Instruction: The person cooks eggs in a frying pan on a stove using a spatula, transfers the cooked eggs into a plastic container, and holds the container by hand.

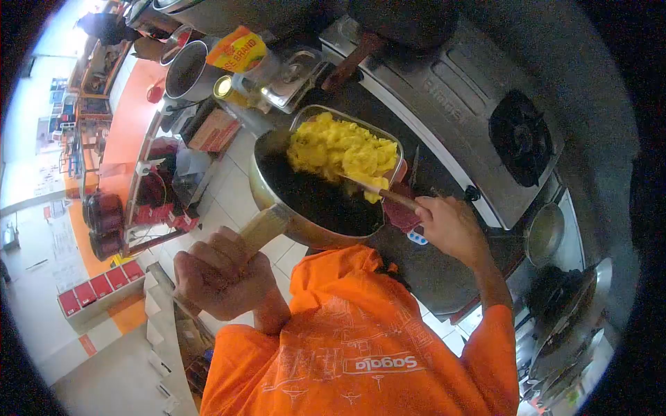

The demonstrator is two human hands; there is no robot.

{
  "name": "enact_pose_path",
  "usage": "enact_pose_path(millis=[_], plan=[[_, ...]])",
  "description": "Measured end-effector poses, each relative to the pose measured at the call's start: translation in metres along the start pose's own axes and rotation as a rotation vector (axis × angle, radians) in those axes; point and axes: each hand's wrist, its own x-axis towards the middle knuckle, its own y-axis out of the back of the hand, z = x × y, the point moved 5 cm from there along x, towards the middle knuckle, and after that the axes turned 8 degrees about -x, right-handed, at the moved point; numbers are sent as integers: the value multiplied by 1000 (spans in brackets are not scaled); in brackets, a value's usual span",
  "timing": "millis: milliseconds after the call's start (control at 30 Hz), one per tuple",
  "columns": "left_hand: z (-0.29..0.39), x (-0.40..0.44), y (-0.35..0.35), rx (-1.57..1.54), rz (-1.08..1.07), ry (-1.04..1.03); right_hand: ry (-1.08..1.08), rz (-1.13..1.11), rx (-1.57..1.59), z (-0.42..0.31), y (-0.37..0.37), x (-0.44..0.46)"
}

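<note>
My left hand (pixel 225 274) is closed around the pale handle of a deep pan (pixel 316 239). The pan is tilted, its dark inside facing a metal tray (pixel 401 149). Lumpy yellow food (pixel 347 149) is heaped in the tray, which lies against the pan's far rim. With my right hand (pixel 451 225) I grip a wooden spatula (pixel 395 196) by its handle; it reaches over the pan to the near edge of the food, which partly hides its tip. A dark red cloth (pixel 402 215) lies under the spatula, beside the tray.
A steel gas stove (pixel 444 90) with a black burner (pixel 522 137) runs along the right. Behind the tray stand a lidded metal container (pixel 295 78), a yellow packet (pixel 237 50) and a pot (pixel 189 73). Several pans (pixel 572 312) are stacked at the lower right. Shelves line the left.
</note>
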Motion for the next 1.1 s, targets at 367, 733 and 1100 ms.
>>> enact_pose_path(millis=[367, 733, 1100], plan=[[-2, 6, -11, -60, -18, 12, 114, -23, -197, -19, 2, 1], [2, 13, -13, -35, -37, 1, -16, 138, -91, -13, 16, 6], [3, 7, -11, -89, 79, 13, 203, 73, 108, -54, -19, 30]])
